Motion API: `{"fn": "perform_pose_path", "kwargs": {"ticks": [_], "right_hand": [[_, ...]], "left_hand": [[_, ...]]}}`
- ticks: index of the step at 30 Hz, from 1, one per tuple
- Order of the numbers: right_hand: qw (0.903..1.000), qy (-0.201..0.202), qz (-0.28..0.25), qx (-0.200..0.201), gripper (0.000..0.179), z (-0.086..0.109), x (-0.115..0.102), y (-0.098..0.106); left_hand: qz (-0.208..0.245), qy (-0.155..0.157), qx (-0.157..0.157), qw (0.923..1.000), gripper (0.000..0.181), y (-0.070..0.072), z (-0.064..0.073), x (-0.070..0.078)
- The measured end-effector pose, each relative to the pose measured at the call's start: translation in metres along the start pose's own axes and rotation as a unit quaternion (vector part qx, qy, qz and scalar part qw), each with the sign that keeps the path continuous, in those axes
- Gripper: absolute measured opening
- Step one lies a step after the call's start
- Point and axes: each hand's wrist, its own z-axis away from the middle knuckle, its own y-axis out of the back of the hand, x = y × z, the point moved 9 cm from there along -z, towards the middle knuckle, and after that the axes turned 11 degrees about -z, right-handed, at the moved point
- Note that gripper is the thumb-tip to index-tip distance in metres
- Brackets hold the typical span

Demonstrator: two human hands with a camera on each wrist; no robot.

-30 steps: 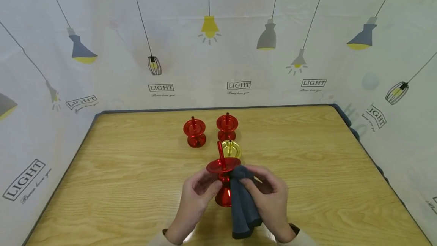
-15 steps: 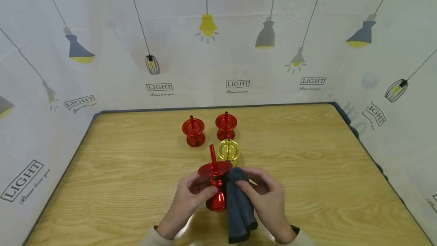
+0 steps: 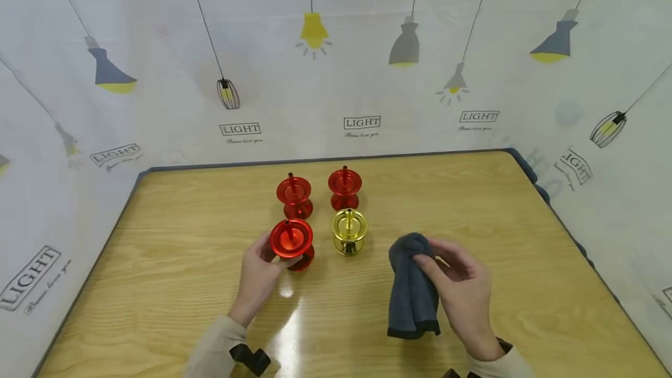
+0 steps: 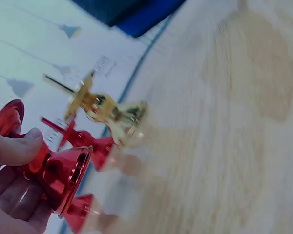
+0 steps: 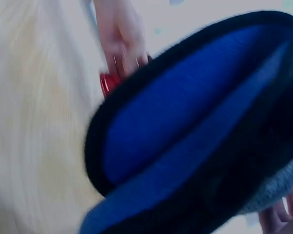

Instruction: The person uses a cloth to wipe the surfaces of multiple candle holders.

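My left hand [image 3: 258,276] grips a shiny red candle holder [image 3: 291,239] by its narrow waist, thumb in front, in the head view. The left wrist view shows the same red holder [image 4: 63,175] with fingers round its stem and its flared base facing the table. A folded dark blue-grey cloth [image 3: 413,287] hangs from my right hand [image 3: 462,290], pinched between thumb and fingers. In the right wrist view the cloth [image 5: 185,117] fills much of the picture. A gold candle holder [image 3: 349,229] stands upright between the two hands, touched by neither.
Two more red candle holders, one at the left [image 3: 295,194] and one at the right [image 3: 345,186], stand upright behind. The wood-grain table [image 3: 499,220] ends at a dark edge against a white sheet [image 3: 367,86] printed with lamps.
The hands have parted. My left hand has carried the red candle holder forward and left, away from the cloth; my right hand has moved right with the cloth. The gold holder is now uncovered.
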Motion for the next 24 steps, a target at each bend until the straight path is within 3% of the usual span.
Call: {"fn": "perform_pose_path", "kwargs": {"ticks": [3,5,10,15,18,24], "right_hand": [[0.9945,0.026,0.094,-0.036,0.031,-0.007,-0.011,0.010],[0.9843,0.056,0.154,-0.065,0.033,-0.011,-0.017,0.013],[0.9414,0.114,0.285,-0.140,0.039,-0.011,-0.012,0.003],[0.9050,0.096,0.367,-0.192,0.032,-0.004,0.019,-0.014],[0.8947,0.079,0.392,-0.199,0.029,-0.002,0.034,-0.019],[0.8869,0.033,0.414,-0.202,0.028,-0.001,0.057,-0.020]], "left_hand": [[-0.019,0.018,0.013,0.9996,0.053,0.000,-0.010,-0.011],[-0.028,0.022,0.021,0.9991,0.053,0.000,-0.014,-0.015],[-0.035,0.025,0.024,0.9988,0.052,-0.005,-0.020,-0.018],[-0.031,0.033,0.019,0.9988,0.052,-0.012,-0.023,-0.024],[-0.021,0.038,0.011,0.9990,0.054,-0.017,-0.024,-0.028],[-0.027,0.035,0.000,0.9990,0.056,-0.026,-0.027,-0.028]]}}
